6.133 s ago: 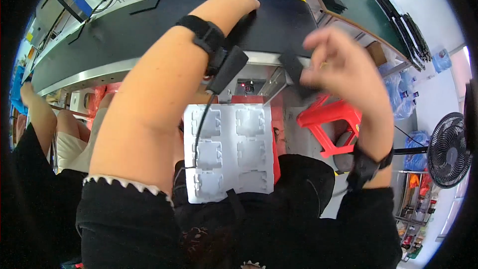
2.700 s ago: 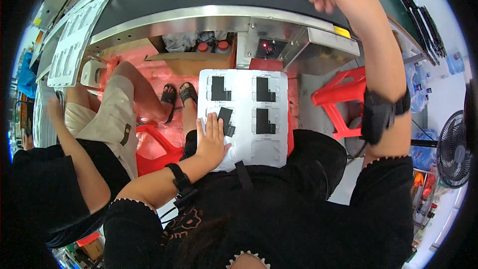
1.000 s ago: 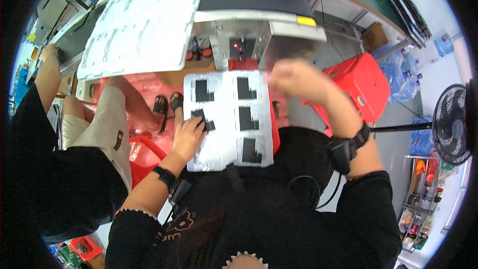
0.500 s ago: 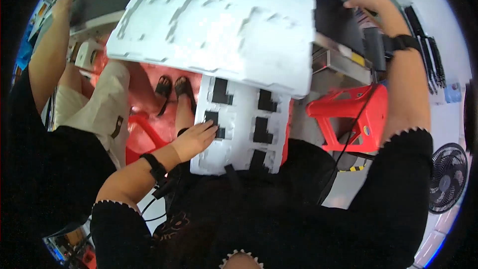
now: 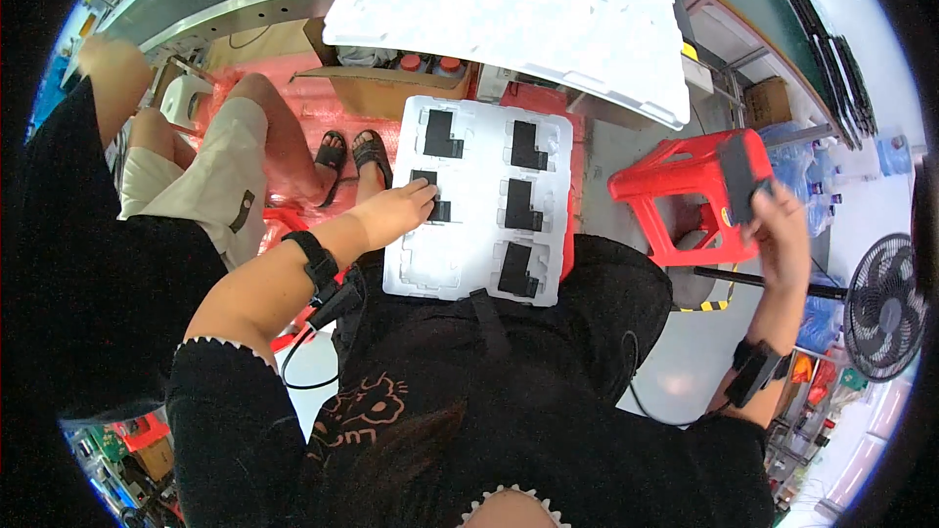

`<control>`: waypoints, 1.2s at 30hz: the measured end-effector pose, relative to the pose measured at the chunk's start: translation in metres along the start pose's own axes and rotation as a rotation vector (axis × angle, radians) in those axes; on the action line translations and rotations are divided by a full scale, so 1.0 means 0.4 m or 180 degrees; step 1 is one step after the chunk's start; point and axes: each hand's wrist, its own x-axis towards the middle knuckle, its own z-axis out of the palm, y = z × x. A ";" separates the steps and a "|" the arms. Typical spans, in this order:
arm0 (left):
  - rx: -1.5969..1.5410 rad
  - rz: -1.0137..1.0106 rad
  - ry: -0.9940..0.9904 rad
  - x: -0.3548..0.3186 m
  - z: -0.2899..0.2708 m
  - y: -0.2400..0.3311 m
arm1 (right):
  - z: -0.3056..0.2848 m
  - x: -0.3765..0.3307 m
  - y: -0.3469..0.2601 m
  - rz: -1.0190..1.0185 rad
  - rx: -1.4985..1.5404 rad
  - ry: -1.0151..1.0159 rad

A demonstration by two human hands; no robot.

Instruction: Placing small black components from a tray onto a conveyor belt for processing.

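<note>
A white molded tray (image 5: 479, 274) rests at my lap, with flat black L-shaped pieces in two columns of pockets. Its lower left pocket (image 5: 430, 264) holds no piece. My left hand (image 5: 396, 215) lies over the left edge, fingers together and bent onto the second black L-shaped piece (image 5: 441, 210) of the left column; the thumb is hidden. Out to the right, in front of the red stool, my right hand (image 5: 778, 225) grips a flat black piece (image 5: 740, 176) held up on end. That hand is blurred.
A larger white tray (image 5: 509, 15) overhangs the table edge ahead. Below it stands a cardboard box (image 5: 391, 93). A red stool (image 5: 675, 186) and a black fan (image 5: 885, 308) are on the right. At left sits a co-worker in pale shorts (image 5: 205, 176), with a blurred hand (image 5: 112, 59).
My right hand has come back from the table at the upper right, bringing the black piece nearer. The view has shifted, showing the whole lap tray. My left hand stays on the same piece.
</note>
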 end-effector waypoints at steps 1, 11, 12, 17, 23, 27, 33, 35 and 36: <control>0.0040 0.0015 -0.0012 -0.010 0.008 0.008 | -0.015 -0.032 0.054 0.0133 0.0206 -0.0173; -0.0365 -0.0570 0.0781 0.000 0.092 0.073 | 0.160 -0.204 0.314 0.1214 0.1365 -0.0903; -0.0342 -0.0557 0.0787 -0.001 0.084 0.071 | 0.162 -0.203 0.318 0.1245 0.1310 -0.1007; -0.1544 -0.1394 0.1517 0.079 -0.036 0.101 | 0.179 -0.174 0.341 0.1453 0.1067 -0.1120; -0.7707 -0.1107 0.2194 0.396 -0.404 0.197 | 0.242 -0.140 0.431 0.1839 0.0867 -0.0968; -0.7880 -0.1097 0.2732 0.487 -0.422 0.153 | 0.299 -0.138 0.451 0.1895 0.0462 -0.1264; -0.6928 -0.2653 0.3405 0.271 -0.483 0.067 | 0.418 -0.087 0.470 0.1556 0.0557 -0.2638; -0.7456 -0.1477 0.3278 0.190 -0.424 -0.042 | 0.467 -0.061 0.489 0.1528 0.0131 -0.2475; -0.7388 -0.1626 0.3188 0.183 -0.402 -0.071 | 0.470 -0.042 0.519 0.1455 -0.0377 -0.2579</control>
